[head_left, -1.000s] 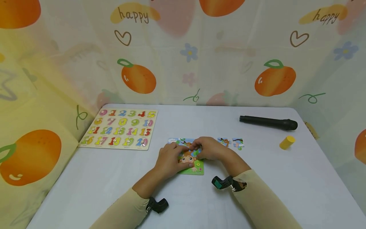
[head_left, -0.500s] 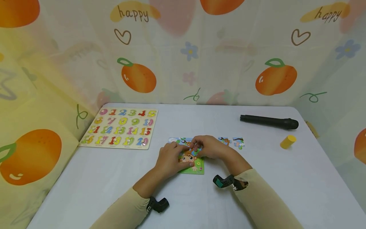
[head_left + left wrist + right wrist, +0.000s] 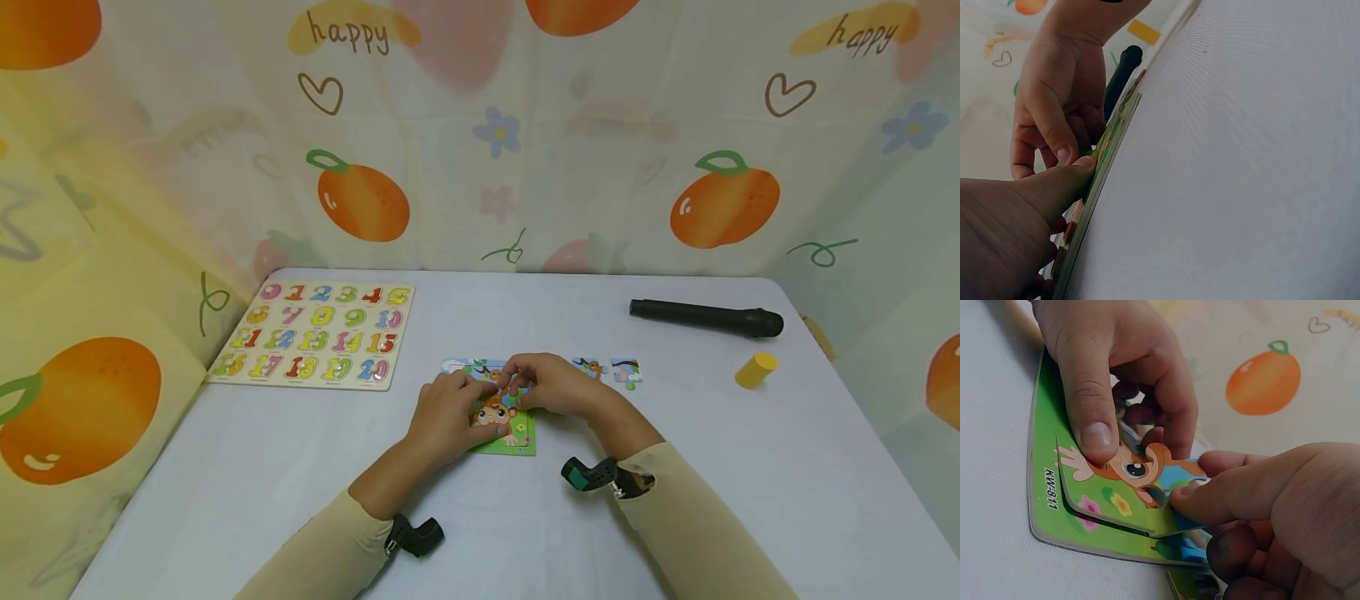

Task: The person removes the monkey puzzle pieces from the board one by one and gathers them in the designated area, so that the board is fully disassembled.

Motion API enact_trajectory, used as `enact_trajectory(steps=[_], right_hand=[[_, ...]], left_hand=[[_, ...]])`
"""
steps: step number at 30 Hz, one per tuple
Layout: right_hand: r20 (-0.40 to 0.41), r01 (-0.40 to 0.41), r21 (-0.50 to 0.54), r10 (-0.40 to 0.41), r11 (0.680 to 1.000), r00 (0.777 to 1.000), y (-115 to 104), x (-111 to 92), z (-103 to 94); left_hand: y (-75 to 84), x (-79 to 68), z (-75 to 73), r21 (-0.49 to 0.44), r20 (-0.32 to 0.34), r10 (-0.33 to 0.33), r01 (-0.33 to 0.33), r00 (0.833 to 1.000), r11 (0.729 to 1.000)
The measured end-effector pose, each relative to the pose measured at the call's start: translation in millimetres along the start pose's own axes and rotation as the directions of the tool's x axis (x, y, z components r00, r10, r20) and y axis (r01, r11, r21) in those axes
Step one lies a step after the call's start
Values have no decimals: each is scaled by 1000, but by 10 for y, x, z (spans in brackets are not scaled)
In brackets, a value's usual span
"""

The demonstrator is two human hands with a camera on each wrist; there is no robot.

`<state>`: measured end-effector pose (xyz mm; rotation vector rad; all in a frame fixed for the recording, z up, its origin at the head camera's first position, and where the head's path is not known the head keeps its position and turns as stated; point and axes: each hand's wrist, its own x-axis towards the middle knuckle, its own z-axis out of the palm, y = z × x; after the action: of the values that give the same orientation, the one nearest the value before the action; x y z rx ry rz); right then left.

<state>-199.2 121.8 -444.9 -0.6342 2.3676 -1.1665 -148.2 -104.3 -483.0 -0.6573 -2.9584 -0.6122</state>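
Both hands work at the monkey puzzle tray (image 3: 517, 442), which lies flat near the middle of the white surface (image 3: 675, 533). Step in hand, as I judge it: seating a puzzle piece (image 3: 1129, 487) showing the monkey's face into the tray.

Left hand (image 3: 446, 421): thumb pressed flat on the piece's near-left part, other fingers curled over its far edge, so the grip pinches the piece. Right hand (image 3: 551, 387): fingertips pinch the piece's right edge. In the right wrist view the piece sits tilted, its near edge lifted clear of the green tray bed, not yet flush.

Next move, by my reading, calls for lining the piece's outline up with the recess, then pressing it level.

Two loose pieces (image 3: 607, 371) lie just right of the tray. Elsewhere: number board (image 3: 315, 337) far left, black microphone (image 3: 705, 318) and yellow cylinder (image 3: 753, 371) well apart to the right.
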Motion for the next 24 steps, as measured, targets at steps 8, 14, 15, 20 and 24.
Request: enact_trajectory(steps=[8,14,15,20,24], right_hand=[[-11,1,-29,-1,1000,1000,-1,10,10],[-3,8,-12,-9,1000,1000,-6,-7,5],[0,6,-2,-6,1000,1000,-7,-12,3],[7,10,17,-10,1000,1000,4,-13,9],[-5,30,2,-30,1000,1000,11,-13,24]], left_hand=[[-4,-1,10,14,-5,6,-5,1000,1000],[9,-5,0,38,-6,21,-21,1000,999],[12,-5,-1,45,-8,25,-25,1000,999],[19,-10,-7,68,-12,38,-37,999,997],[19,-16,-4,75,-15,47,-46,999,996]])
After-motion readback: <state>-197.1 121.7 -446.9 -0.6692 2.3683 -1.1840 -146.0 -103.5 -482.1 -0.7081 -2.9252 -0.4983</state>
